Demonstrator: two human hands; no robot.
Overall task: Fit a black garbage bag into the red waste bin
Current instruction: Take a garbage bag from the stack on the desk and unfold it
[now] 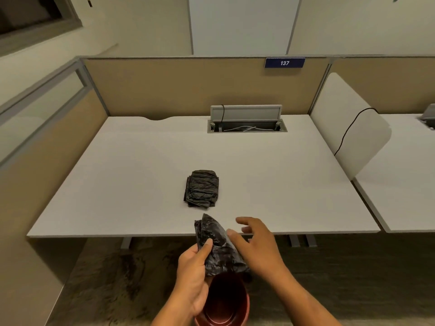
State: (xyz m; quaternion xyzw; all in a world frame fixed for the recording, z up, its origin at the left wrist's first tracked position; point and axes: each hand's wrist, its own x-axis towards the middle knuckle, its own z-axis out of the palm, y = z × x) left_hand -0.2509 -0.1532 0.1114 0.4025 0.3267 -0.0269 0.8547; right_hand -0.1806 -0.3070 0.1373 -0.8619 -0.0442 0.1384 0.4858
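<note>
My left hand [194, 271] grips a crumpled, still-folded black garbage bag [219, 248] in front of the desk edge, thumb pressed on its front. My right hand [256, 243] hovers at the bag's right side with fingers spread; its thumb touches the plastic. Directly below the bag, on the floor, stands the red waste bin [226, 304], its mouth facing up and nothing inside that I can see. A stack of folded black garbage bags [202, 188] lies on the white desk [141, 172], beyond my hands.
A cable tray [247, 125] with its lid raised sits at the back of the desk. Beige partitions enclose the desk at the back and left. A white divider panel [348, 123] with a black cable stands on the right. Carpet covers the floor under the desk.
</note>
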